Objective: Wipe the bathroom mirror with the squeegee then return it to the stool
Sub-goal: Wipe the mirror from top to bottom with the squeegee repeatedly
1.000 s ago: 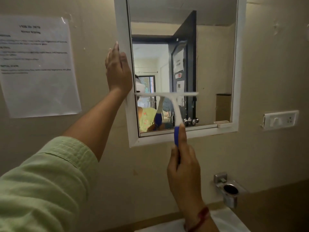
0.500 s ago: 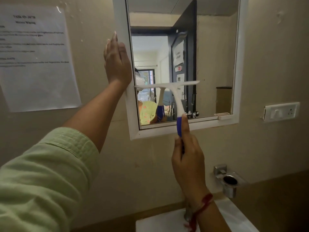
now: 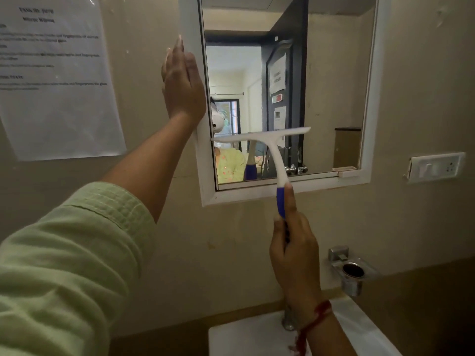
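Note:
The mirror hangs on the beige wall in a white frame. My right hand grips the blue handle of a white squeegee. Its blade lies across the lower left of the glass, slightly tilted with the right end higher. My left hand rests flat, fingers together, against the frame's left edge and holds nothing. The stool is out of view.
A printed paper sheet is taped to the wall at left. A white switch plate sits right of the mirror. Below it a chrome holder sticks out from the wall. A white basin with a tap lies under my right wrist.
The squeegee blade's right end has tipped upward, and my right hand has shifted a little right. My left hand stays on the frame. The camera has tilted, shifting the scene.

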A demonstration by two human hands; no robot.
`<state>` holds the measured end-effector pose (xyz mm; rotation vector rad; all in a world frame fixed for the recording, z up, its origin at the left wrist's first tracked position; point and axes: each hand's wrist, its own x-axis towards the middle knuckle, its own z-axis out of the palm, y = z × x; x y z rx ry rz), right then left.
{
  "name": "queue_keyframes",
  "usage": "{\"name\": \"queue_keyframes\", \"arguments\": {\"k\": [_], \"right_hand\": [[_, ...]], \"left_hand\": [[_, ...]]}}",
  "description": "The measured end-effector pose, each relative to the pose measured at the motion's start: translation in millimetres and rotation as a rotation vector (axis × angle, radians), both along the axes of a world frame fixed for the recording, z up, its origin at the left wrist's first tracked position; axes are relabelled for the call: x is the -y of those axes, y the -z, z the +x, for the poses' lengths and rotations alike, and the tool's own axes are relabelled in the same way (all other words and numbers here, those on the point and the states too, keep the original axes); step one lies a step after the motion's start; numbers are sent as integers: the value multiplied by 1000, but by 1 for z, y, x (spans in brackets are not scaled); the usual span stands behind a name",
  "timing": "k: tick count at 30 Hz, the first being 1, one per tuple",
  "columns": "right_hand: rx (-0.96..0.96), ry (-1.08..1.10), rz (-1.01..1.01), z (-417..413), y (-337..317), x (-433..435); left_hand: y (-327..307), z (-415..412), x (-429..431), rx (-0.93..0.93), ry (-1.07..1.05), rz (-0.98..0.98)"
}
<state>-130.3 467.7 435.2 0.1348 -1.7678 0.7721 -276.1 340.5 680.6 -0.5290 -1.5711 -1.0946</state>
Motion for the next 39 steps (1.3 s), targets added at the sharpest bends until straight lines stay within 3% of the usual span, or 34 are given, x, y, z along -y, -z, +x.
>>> {"name": "queue_keyframes", "arguments": {"k": [4, 10, 19, 26, 34, 39], "right_hand": [[2, -1, -3, -1, -2, 0], [84, -36, -25, 6, 53, 13], [29, 10, -13, 4, 12, 6], [140, -59, -61, 16, 70, 24], [44, -15, -73, 12, 30, 14], [105, -40, -45, 19, 55, 16]], "left_hand": [[-1, 1, 0, -7, -7, -1], [0, -1, 0, -2, -28, -3], [-1, -3, 0, 1, -30, -2], [-2, -5, 1, -14, -29, 3], [-1, -6, 1, -18, -22, 3], [-1, -5, 1, -21, -23, 2]]}}
